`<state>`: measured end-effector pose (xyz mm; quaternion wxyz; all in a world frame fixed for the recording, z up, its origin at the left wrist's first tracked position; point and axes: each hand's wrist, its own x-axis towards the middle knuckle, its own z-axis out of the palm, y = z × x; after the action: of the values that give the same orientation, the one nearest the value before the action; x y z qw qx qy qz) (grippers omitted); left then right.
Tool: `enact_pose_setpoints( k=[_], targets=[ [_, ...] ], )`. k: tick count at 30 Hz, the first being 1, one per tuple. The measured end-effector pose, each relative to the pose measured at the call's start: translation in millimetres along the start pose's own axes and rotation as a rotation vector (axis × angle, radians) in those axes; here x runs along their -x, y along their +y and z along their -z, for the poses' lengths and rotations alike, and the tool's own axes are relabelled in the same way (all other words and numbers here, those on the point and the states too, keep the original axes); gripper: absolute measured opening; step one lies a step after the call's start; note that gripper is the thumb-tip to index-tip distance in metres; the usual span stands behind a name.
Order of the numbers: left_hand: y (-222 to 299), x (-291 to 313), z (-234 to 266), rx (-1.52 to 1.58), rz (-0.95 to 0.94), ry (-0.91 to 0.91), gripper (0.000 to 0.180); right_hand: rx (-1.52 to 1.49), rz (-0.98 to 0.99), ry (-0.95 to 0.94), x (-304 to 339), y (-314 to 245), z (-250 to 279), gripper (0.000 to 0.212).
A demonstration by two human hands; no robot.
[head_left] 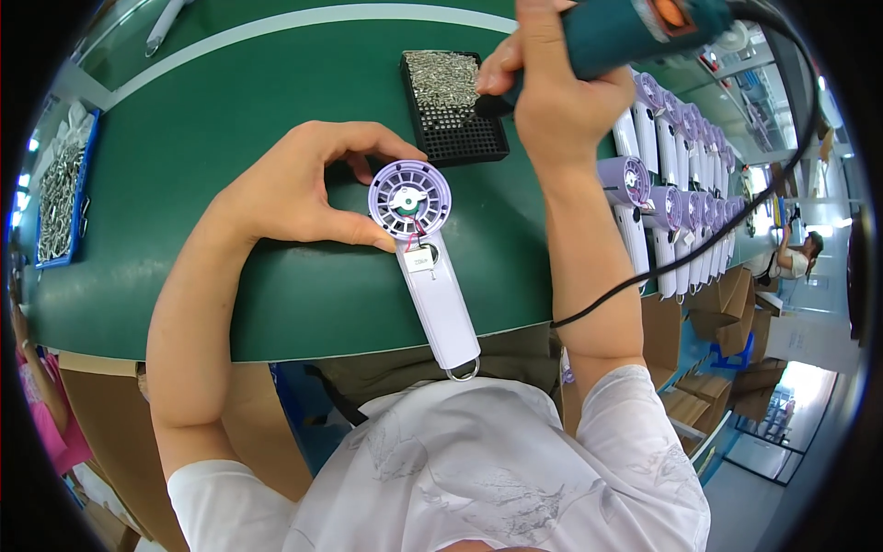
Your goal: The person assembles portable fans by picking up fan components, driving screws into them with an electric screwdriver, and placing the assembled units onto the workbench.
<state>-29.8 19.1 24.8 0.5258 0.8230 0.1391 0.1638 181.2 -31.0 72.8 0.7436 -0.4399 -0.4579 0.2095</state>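
Note:
My left hand (308,184) curls round the lavender head of a handheld fan (443,313), thumb and fingers on its rim. The fan lies on the green table with its pale handle pointing toward me and a metal ring at its end. Its round head is uncovered, showing ribs, red and dark wires and a small white tab. My right hand (570,110) is wrapped round a dark green electric screwdriver (616,41), held above the table. The screwdriver's dark tip is over a black perforated tray (464,147), whose far part is filled with small silvery screws (443,81).
Rows of similar fans (667,221) stand along the table's right side. The screwdriver's black cable (699,253) arcs down past my right forearm. A blue bin (66,253) of metal pieces sits at the left. Cardboard boxes (722,308) and a person (791,258) are farther right.

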Motion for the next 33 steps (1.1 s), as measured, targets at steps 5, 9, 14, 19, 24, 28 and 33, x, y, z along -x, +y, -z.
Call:
enact_pose_setpoints(
  k=[5,9,14,19,24,28,33],
  targets=[
    [0.4,-0.6,-0.9,0.001,-0.005,0.012,0.068,-0.184,0.167,-0.217,-7.3,-11.4,26.7,0.020],
    [-3.6,-0.4,0.7,-0.019,-0.025,0.019,0.068,-0.347,0.074,-0.346,2.0,-34.9,32.9,0.036],
    [-5.0,0.1,-0.5,0.001,-0.036,0.020,0.068,-0.347,0.022,-0.482,8.5,-46.7,35.9,0.040],
    [-5.8,0.8,-1.4,-0.002,-0.045,0.029,0.068,-0.323,0.030,-0.614,6.0,-46.6,37.2,0.042],
    [-4.2,0.5,-0.9,-0.002,-0.032,0.024,0.067,-0.297,0.050,-0.742,4.6,-49.9,36.6,0.045],
    [-6.6,0.0,-1.2,-0.025,-0.075,0.038,0.062,-0.086,0.006,-0.630,22.6,-68.9,20.7,0.045],
    [-5.1,1.0,-0.7,-0.015,-0.056,0.030,0.065,-0.318,-0.110,-0.496,33.4,-57.6,12.1,0.044]
  ],
)
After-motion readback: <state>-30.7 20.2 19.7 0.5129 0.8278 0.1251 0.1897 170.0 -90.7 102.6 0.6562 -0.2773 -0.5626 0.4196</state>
